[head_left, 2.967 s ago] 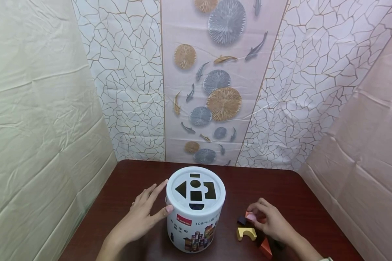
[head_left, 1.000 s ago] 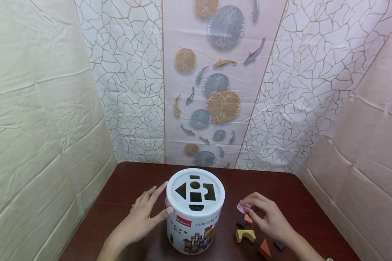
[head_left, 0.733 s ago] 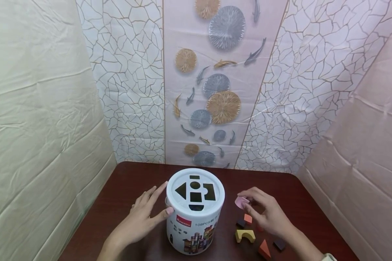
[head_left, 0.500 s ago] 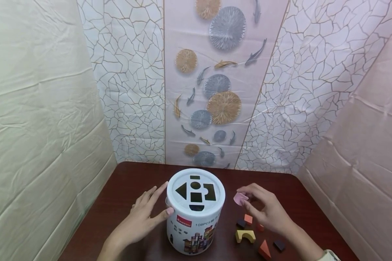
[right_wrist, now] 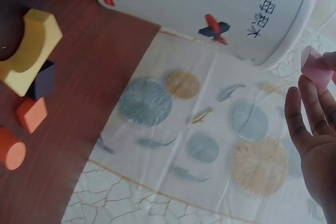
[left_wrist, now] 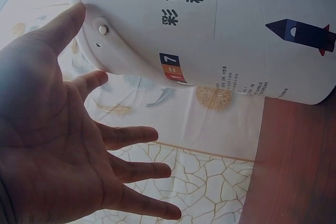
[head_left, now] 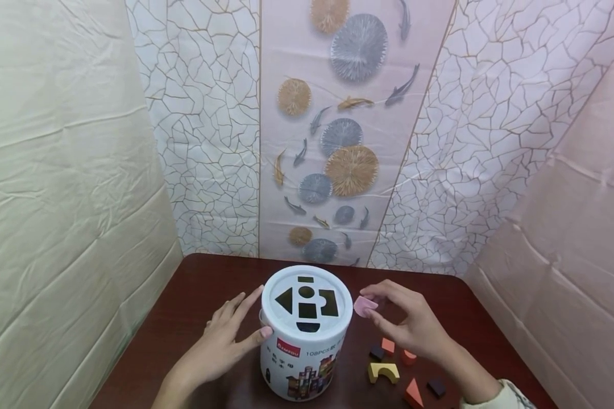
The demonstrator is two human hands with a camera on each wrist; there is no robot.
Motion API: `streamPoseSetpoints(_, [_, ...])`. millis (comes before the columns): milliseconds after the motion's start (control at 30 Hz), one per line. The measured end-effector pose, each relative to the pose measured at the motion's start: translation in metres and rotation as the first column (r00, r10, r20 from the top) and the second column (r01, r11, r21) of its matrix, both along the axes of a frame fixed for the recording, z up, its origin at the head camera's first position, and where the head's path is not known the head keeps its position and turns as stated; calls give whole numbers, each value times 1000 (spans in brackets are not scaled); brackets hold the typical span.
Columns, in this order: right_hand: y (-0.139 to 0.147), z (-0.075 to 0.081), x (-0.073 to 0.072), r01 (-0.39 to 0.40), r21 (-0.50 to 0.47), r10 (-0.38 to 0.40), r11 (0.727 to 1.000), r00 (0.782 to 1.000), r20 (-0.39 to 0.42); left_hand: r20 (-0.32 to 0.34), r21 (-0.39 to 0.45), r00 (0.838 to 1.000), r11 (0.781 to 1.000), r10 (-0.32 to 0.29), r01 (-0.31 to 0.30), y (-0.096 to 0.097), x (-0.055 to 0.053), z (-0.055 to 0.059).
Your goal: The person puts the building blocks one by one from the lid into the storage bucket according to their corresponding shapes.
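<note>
A white bucket (head_left: 299,363) stands upright on the table, its lid (head_left: 281,321) cut with several shaped holes. My left hand (head_left: 220,341) touches the bucket's left side near the rim, fingers spread and straight; in the left wrist view the thumb and index fingertip meet the wall beside the handle (left_wrist: 126,51). Between thumb and fingers, my right hand (head_left: 414,318) pinches a pink half-round block (head_left: 364,307) in the air, just right of the lid's rim. In the right wrist view the pink block (right_wrist: 315,67) shows a curved side.
On the table right of the bucket lie a yellow arch block (head_left: 383,372), an orange cube (head_left: 388,346), a dark block (head_left: 376,353), an orange cylinder (head_left: 409,357), an orange triangle block (head_left: 413,393) and another dark block (head_left: 436,388). A patterned cloth (head_left: 312,170) hangs behind.
My right hand has picked the pink block up from among the other blocks and carried it up and left to the bucket's rim. The left hand has stayed in place.
</note>
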State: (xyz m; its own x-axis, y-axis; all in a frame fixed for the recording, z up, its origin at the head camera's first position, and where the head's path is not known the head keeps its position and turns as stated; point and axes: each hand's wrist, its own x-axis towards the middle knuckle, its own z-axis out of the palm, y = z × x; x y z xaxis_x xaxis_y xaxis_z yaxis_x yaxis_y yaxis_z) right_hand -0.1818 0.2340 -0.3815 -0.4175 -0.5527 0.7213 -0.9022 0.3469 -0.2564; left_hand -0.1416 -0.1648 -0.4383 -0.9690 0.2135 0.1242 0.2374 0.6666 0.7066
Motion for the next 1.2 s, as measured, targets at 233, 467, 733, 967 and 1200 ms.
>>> streamPoseSetpoints(233, [-22, 4, 2, -64, -16, 64, 998, 998, 14, 19, -3, 1000, 1000, 4, -4, 0, 1, -5])
streamPoseSetpoints(467, [-46, 7, 0, -83, 3, 82, 997, 996, 46, 13, -11, 1000, 1000, 14, -14, -1, 0, -8])
streamPoseSetpoints(733, [-69, 5, -2, -117, 35, 113, 992, 989, 100, 25, -4, 1000, 1000, 7, -6, 0, -2, -3])
streamPoseSetpoints(967, [-80, 3, -4, -99, 48, 94, 994, 990, 105, -6, -5, 1000, 1000, -4, 4, 1, -5, 0])
streamPoseSetpoints(1200, [-82, -1, -5, -96, 58, 87, 994, 986, 143, -2, -9, 1000, 1000, -2, 2, 1, -7, 0])
